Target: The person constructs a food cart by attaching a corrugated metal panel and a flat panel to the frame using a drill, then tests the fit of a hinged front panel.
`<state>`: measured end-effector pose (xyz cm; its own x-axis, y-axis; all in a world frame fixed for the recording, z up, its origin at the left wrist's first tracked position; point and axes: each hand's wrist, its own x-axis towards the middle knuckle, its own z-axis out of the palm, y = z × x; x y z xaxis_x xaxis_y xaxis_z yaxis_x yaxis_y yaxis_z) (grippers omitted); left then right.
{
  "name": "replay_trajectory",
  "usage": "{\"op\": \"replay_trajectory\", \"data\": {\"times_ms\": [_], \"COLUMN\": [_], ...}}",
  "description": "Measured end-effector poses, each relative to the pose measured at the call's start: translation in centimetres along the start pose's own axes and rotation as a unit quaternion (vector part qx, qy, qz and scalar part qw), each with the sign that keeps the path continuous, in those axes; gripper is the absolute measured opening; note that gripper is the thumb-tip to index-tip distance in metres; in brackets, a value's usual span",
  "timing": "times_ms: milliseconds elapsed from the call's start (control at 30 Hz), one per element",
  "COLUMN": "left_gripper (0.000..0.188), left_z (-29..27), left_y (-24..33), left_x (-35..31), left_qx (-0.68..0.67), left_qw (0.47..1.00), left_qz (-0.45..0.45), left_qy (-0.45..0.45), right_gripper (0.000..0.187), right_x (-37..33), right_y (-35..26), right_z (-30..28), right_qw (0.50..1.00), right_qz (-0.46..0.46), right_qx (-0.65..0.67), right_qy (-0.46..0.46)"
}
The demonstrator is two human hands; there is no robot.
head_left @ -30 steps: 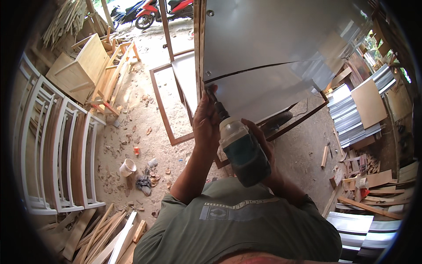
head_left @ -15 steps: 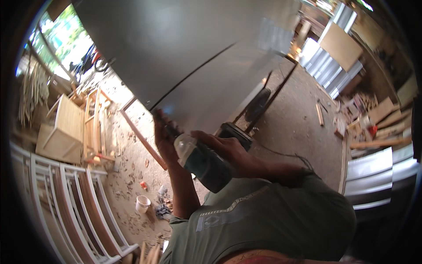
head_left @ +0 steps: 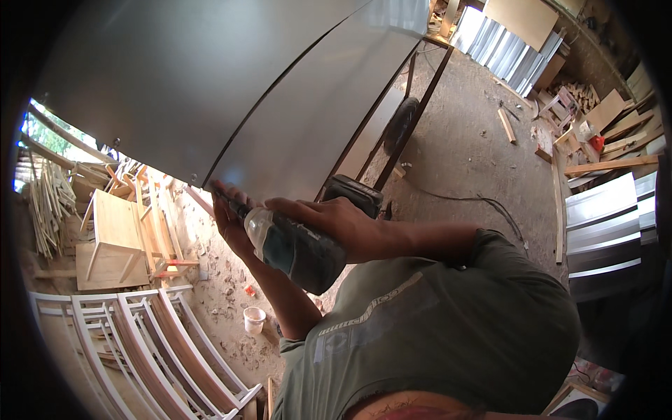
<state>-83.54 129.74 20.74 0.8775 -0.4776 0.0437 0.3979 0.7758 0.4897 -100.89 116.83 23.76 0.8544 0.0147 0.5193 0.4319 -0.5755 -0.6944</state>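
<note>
My right hand (head_left: 353, 227) is wrapped around a cordless drill (head_left: 297, 252), whose dark battery (head_left: 353, 196) sticks out beyond the fist. The drill's bit points away from me toward the edge of a large grey metal sheet (head_left: 161, 77), close to the lower end of a long dark seam. Around the front of the bit, the fingers of my left hand (head_left: 231, 220) are bent together at the sheet's edge. Whatever lies between those fingertips is hidden. A few screw heads or rivets (head_left: 116, 142) show along the sheet's edge.
Under the sheet stands a dark frame (head_left: 420, 115) with a wheel (head_left: 401, 126). A cable (head_left: 483, 199) crosses the dirt floor. White-edged wooden frames (head_left: 150, 343), a white bucket (head_left: 255, 320) and a pale wooden table (head_left: 119, 231) are at left. Scrap timber (head_left: 612, 133) and metal sheets (head_left: 602, 217) lie right.
The view has turned, and the sheet, hands and drill sit farther left in it. My right hand keeps hold of the drill, and my left fingers stay by the bit at the sheet's edge.
</note>
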Motion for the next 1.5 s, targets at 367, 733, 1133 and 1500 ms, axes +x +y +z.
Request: {"op": "replay_trajectory", "data": {"times_ms": [367,733,1133,1500], "left_gripper": [0.017,0.015,0.016,0.021], "left_z": [-1.3,-1.3,-0.3,-1.0], "left_y": [0.3,-0.5,-3.2,-10.3], "left_x": [0.6,0.4,-1.0,-3.7], "left_qx": [-0.02,-0.038,-0.05,-0.022], "left_qw": [0.993,0.994,0.998,0.997], "left_qz": [-0.019,-0.022,-0.009,-0.066], "left_qy": [-0.115,-0.097,0.036,-0.016], "right_gripper": [0.1,0.102,0.087,0.084], "right_x": [-0.2,-1.2,-5.4,-10.1], "right_y": [-0.4,-0.5,1.5,2.4], "right_z": [-0.5,-1.9,-2.5,-9.4], "right_qw": [0.999,0.997,0.979,0.97], "right_qz": [0.009,0.025,0.061,0.098], "right_qx": [-0.023,0.039,0.195,0.214], "right_qy": [-0.035,-0.063,-0.001,0.064]}}
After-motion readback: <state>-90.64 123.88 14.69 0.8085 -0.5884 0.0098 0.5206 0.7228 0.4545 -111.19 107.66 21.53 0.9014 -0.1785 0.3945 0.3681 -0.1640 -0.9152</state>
